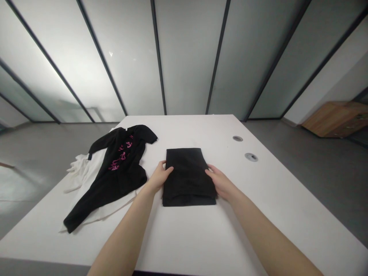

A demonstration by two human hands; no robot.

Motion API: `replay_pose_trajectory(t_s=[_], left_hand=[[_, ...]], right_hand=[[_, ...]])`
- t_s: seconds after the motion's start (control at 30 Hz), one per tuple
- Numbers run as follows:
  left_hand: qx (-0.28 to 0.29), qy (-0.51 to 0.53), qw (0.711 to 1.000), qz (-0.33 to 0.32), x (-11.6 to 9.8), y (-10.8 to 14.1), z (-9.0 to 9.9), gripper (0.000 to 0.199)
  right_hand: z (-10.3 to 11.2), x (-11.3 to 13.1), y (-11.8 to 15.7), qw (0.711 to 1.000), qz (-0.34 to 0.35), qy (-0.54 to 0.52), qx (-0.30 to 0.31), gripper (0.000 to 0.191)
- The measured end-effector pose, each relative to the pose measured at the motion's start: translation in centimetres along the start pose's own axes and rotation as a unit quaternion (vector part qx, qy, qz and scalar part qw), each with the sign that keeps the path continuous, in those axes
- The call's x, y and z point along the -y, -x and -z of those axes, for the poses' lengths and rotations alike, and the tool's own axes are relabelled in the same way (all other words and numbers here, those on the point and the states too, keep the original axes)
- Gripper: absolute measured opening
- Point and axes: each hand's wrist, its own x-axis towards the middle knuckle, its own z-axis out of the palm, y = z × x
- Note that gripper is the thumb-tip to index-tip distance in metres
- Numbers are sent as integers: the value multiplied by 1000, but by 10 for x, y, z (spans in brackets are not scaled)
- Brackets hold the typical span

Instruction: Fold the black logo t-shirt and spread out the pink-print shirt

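Observation:
A folded black cloth [188, 174] forms a neat rectangle on the white table [184, 237], with a layered fold along its near edge. My left hand [160, 175] grips its left side, thumb on top and the other fingers at or beneath the edge. On the right side, my right hand [220, 181] pinches the cloth in the same way. To the left lies a black short-sleeved garment with pink print [123, 161], spread loosely over white fabric [82, 174].
Two round grommets [237, 138] sit in the table's right part. Frosted glass panels [189, 57] stand beyond the far edge. A wooden cabinet [330, 119] is on the floor at the far right.

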Motion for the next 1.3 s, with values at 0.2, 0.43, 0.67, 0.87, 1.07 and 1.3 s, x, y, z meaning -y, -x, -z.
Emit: replay_pose_trajectory(t_s=[0.2, 0.43, 0.67, 0.87, 1.07, 1.3], left_hand=[[97, -75, 989, 80, -7, 9, 22, 89], [33, -19, 999, -28, 8, -2, 10, 97], [63, -131, 989, -37, 2, -3, 21, 96], [214, -241, 945, -54, -7, -2, 34, 48], [259, -312, 912, -62, -14, -3, 40, 41], [261, -437, 857, -77, -20, -1, 42, 48]], right_hand=[[23, 18, 11, 981, -76, 151, 95, 71], [16, -5, -5, 986, -12, 161, 45, 28], [10, -8, -13, 986, 87, 138, 20, 15], [14, -1, -7, 966, 90, 241, 7, 31], [23, 5, -5, 926, 50, 371, 55, 43], [25, 17, 5, 895, 39, 428, 121, 31]])
